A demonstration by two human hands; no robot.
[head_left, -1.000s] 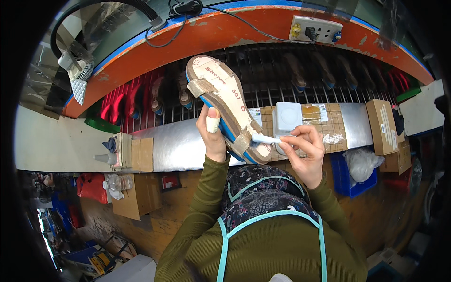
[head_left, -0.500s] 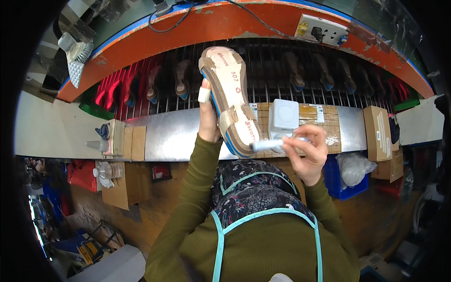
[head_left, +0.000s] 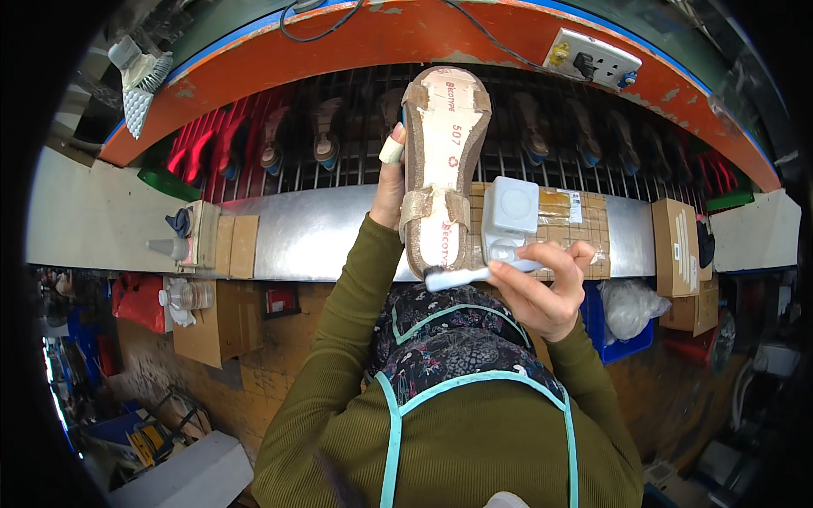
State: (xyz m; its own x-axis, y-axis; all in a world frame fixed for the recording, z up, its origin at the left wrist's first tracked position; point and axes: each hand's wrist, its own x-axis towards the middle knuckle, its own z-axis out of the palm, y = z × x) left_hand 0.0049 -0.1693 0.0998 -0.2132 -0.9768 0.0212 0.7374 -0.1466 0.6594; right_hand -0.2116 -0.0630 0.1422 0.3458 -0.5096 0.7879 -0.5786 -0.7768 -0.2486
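Note:
My left hand (head_left: 389,188) holds up a shoe bottom (head_left: 453,161) with its pale underside toward me and brown strips folded over the edges. A white wrap (head_left: 392,151) covers part of the left thumb; the other fingers are hidden behind the shoe. In my right hand (head_left: 552,289), closed in a pinch, is a pale toothbrush-like brush (head_left: 466,278). Its dark bristles touch the shoe's near rounded end. Just beyond that hand, a white plastic container (head_left: 513,207) stands on a cardboard sheet (head_left: 584,229).
A metal ledge (head_left: 296,237) runs along the rack of rods, where several more shoe bottoms (head_left: 326,131) lie. Cardboard boxes (head_left: 676,245) stand at the right. Below them is a blue bin (head_left: 622,347) with a clear plastic bag (head_left: 631,309). An orange beam (head_left: 423,38) spans the back.
The shoe bottom has moved right and turned from tilted to nearly upright in view. My right hand and the brush have shifted slightly left and nearer, staying at the shoe's near end.

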